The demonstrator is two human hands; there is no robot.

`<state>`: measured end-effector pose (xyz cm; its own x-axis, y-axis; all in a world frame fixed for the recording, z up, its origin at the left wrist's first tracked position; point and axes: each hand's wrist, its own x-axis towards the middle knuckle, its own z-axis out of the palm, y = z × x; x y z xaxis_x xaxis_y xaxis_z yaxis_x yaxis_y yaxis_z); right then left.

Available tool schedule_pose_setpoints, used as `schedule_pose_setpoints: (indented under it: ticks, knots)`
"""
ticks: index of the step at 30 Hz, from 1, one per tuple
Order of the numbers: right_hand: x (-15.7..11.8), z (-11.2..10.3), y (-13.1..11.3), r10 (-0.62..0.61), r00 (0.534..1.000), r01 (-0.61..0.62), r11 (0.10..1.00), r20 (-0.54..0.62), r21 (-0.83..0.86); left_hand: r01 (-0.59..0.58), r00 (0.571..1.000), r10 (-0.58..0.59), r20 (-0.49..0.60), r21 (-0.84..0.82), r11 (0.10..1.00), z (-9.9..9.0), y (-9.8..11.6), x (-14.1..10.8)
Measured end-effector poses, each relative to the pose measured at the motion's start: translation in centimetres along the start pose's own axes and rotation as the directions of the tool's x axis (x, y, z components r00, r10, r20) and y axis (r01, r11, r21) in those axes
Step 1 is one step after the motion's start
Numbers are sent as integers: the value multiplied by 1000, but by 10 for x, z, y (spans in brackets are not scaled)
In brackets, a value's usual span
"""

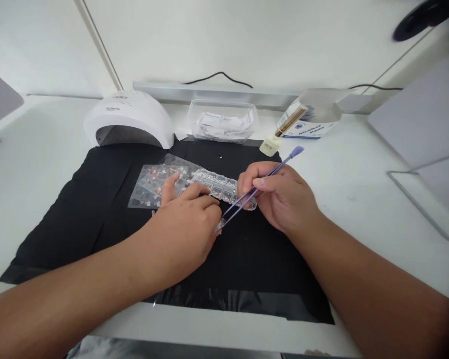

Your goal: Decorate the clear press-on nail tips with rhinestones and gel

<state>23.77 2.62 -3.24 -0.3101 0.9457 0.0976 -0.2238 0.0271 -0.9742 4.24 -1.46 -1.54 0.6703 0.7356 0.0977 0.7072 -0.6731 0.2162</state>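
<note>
My right hand (280,192) pinches a pair of purple tweezers (273,171), with the broad end pointing up and to the right. Their two tips reach down to a small, clear, shiny piece (220,224) at the thumb side of my left hand (189,219). Most fingers of that left hand are curled in, with one raised; what they hold is mostly hidden from above. Just beyond both hands lies a clear compartment case (220,185) with tiny decorations inside. Partly under the left fingers are transparent sticker sheets (144,187) with red and white designs.
A black mat (78,199) covers the middle of the white table. Along the back stand a white nail lamp (129,117), a clear plastic tub (224,119) of packets, a gold-capped bottle (271,144) and an open alcohol pads box (314,122). A metal-legged stand (422,204) is at right.
</note>
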Motion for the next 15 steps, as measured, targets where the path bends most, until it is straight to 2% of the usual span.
schedule_pose_setpoints:
  ticks: [15]
  knots:
    - [0,-1,1,6,1000,-6,1000,7,2,1,1000,-1,-9,1,1000,1,-1,1]
